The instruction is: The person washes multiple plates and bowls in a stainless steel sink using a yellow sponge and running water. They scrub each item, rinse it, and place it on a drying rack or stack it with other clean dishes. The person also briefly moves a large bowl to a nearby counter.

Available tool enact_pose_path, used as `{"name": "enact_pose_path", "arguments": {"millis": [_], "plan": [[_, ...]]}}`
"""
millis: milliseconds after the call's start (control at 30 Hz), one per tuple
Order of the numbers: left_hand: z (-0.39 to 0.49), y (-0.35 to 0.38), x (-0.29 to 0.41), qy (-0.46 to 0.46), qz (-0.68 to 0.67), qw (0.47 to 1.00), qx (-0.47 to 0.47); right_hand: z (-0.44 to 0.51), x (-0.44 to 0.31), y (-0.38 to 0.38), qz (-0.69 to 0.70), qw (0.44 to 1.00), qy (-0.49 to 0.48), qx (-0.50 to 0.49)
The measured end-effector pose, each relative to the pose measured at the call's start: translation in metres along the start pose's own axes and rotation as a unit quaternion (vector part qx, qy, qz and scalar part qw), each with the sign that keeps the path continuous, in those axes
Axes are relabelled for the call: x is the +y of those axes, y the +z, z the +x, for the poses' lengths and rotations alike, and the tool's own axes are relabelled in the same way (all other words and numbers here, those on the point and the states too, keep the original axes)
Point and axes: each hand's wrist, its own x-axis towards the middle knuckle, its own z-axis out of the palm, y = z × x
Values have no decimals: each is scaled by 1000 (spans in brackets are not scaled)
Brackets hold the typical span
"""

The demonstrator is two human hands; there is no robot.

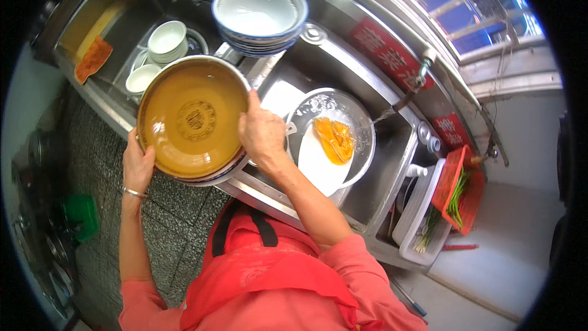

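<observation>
A large amber-brown plate point(216, 87) with a dark round emblem at its centre lies on top of a stack of dishes. The rims of the lower dishes point(220, 178) show beneath it. My left hand point(139, 158) grips the stack's left edge, thumb on the rim. On the right edge, my right hand point(264, 131) clasps the stack with its index finger along the rim. To the right, a metal basin point(367, 147) of water stands in the sink with a white oval plate point(317, 165) and an orange cloth or sponge point(334, 140) in it.
Stacked blue-rimmed bowls point(259, 11) stand on the sink divider. White cups point(166, 39) sit in the left basin near an orange sponge point(93, 59). Water runs from a tap point(415, 83). At right are a white basket point(422, 216) and a red basket point(464, 184) with green onions.
</observation>
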Motion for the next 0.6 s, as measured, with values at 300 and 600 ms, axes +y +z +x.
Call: {"name": "enact_pose_path", "arguments": {"millis": [300,600], "plan": [[-17,2,42,-76,219,972,34,-12,63,5,184,974,4,135],[-95,139,161,76,-147,947,-277,-54,315,33,-163,969,40,-184]]}}
